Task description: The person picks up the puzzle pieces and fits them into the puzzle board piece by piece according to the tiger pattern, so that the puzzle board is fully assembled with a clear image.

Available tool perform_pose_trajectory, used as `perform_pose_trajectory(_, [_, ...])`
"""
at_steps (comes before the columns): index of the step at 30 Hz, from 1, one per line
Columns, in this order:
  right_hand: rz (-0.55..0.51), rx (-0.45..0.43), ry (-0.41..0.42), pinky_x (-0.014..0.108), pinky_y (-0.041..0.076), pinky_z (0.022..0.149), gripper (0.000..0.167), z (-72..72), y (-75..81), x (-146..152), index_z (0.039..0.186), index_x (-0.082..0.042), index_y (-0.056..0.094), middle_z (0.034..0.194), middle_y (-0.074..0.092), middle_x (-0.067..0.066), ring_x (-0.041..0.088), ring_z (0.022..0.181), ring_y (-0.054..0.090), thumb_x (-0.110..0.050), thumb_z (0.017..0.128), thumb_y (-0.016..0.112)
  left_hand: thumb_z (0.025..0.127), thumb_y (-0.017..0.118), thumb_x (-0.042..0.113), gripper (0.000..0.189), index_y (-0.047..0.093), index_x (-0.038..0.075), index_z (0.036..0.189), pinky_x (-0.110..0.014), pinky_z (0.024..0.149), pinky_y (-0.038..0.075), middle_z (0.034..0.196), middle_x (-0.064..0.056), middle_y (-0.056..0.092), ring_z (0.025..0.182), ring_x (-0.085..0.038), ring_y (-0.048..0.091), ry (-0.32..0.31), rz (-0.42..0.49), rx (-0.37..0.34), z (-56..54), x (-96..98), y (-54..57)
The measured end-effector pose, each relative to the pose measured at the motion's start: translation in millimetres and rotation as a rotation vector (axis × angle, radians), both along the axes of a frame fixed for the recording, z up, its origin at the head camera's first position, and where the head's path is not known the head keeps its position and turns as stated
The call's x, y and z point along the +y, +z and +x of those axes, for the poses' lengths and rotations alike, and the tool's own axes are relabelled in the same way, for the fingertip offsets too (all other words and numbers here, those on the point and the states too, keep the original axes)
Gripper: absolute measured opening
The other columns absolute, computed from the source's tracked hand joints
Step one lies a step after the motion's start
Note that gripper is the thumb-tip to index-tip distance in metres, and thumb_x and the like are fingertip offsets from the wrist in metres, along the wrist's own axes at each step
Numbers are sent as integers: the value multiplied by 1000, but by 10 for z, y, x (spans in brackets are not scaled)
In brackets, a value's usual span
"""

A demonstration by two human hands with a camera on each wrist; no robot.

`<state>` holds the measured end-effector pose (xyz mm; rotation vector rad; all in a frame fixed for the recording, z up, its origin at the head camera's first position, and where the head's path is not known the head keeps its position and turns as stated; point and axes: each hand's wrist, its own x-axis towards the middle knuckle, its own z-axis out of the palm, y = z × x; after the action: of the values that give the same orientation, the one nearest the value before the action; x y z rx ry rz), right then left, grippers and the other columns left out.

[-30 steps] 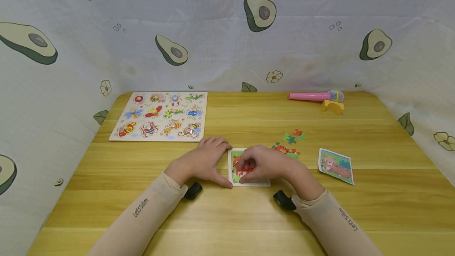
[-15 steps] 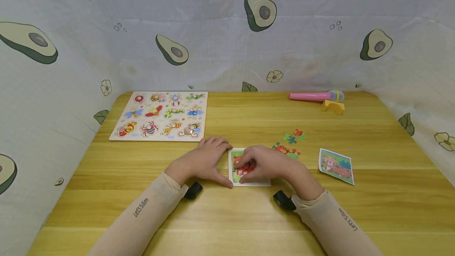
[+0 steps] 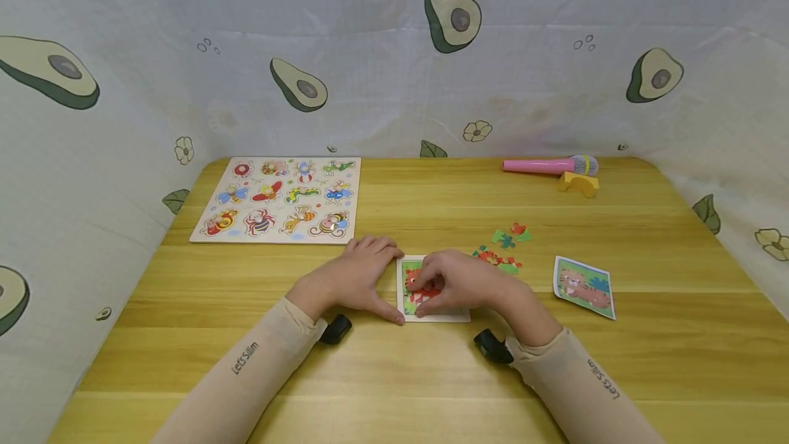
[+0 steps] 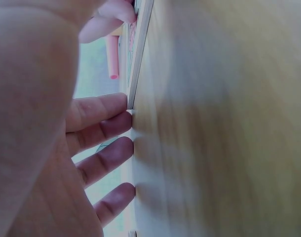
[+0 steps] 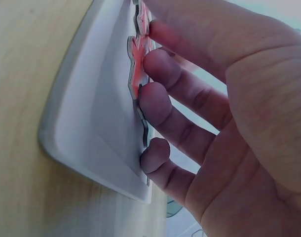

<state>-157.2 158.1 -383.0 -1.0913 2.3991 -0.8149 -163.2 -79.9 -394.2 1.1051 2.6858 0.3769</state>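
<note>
A small white-rimmed puzzle tray (image 3: 455, 319) lies on the table, with red and green tiger pieces in its left part. My left hand (image 3: 357, 276) steadies the tray's left side, thumb at the lower corner and forefinger at the upper one. In the left wrist view its fingertips (image 4: 122, 147) rest on the wood. My right hand (image 3: 468, 283) bends over the tray, thumb and forefinger at a red puzzle piece (image 5: 143, 19), which they appear to pinch low in the tray. Its other fingertips (image 5: 155, 101) rest on pieces along the edge. The hand hides much of the tray.
Several loose puzzle pieces (image 3: 507, 241) lie beyond the right hand. A tiger picture card (image 3: 584, 288) is to the right. An insect peg board (image 3: 277, 201) sits back left; a pink toy microphone (image 3: 536, 166) and a yellow arch block (image 3: 579, 184) are back right.
The right forefinger has shifted slightly left and down over the tiger pieces since the first frame. The left hand keeps its place on the tray.
</note>
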Motion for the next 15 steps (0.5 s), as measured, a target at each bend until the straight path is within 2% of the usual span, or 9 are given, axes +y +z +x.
perform_pose_trajectory(9, [-24, -25, 10, 26, 52, 72, 23, -14, -4, 13, 108, -13, 81, 92, 65, -11, 5, 81, 58, -22, 86, 82, 68, 71, 81, 107, 49, 9, 144, -47, 108, 27, 141, -1, 45, 131, -22, 36, -5, 9, -9, -10, 8, 5])
perform_pose_trajectory(15, [-15, -12, -5, 25, 52, 70, 23, -10, -14, -1, 105, -14, 81, 90, 65, -12, 5, 78, 58, -25, 85, 83, 68, 72, 81, 106, 49, 9, 144, -47, 108, 28, 141, -1, 46, 130, -22, 37, -5, 15, -8, -7, 2, 3])
